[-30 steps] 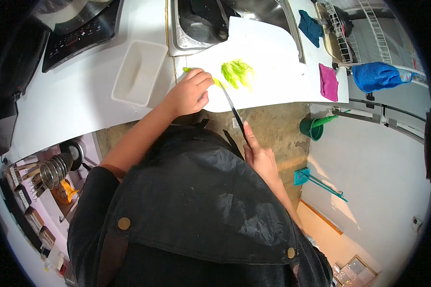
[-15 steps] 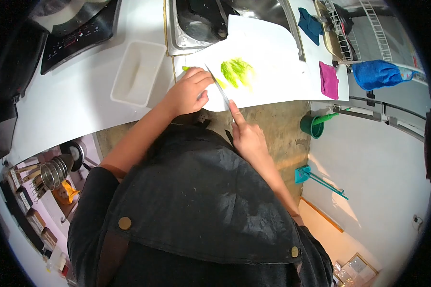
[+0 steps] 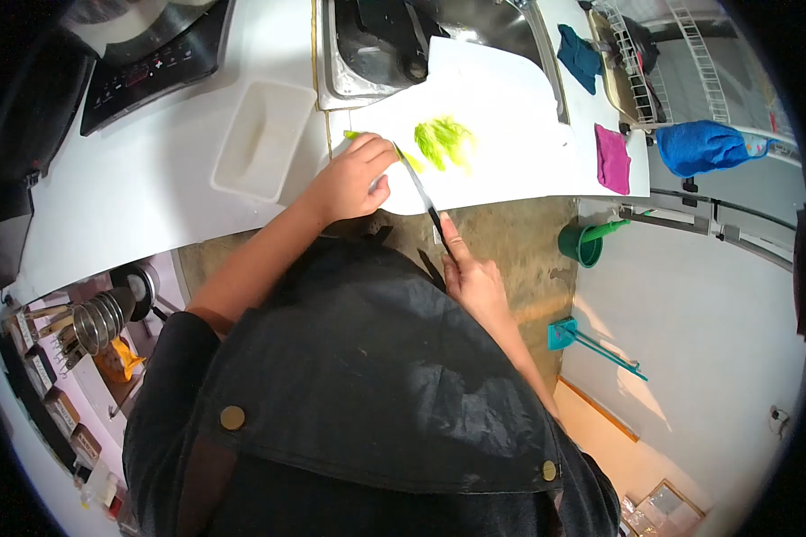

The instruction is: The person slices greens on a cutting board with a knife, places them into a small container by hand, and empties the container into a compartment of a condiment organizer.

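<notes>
My left hand (image 3: 356,179) has its fingers curled over a green leafy vegetable (image 3: 351,134) on a white cutting board (image 3: 510,98). Most of that piece is hidden under the fingers; only a bit shows past their far side. In my right hand (image 3: 475,279) is a knife (image 3: 418,183) with a dark handle. Its blade points away from me, the tip close beside my left fingertips. A small heap of cut green leaves (image 3: 441,141) lies on the board, right of the blade.
Behind the board is a steel sink (image 3: 484,22) holding a black pan-like item (image 3: 376,45). To the left are a white plastic tray (image 3: 261,143) and an induction cooker (image 3: 157,67). A pink cloth (image 3: 612,159) and a dark teal cloth (image 3: 579,58) lie at the right.
My right hand has drawn the knife back toward me, so more of its dark handle shows. My left hand stays almost in place on the vegetable. The view has shifted slightly.
</notes>
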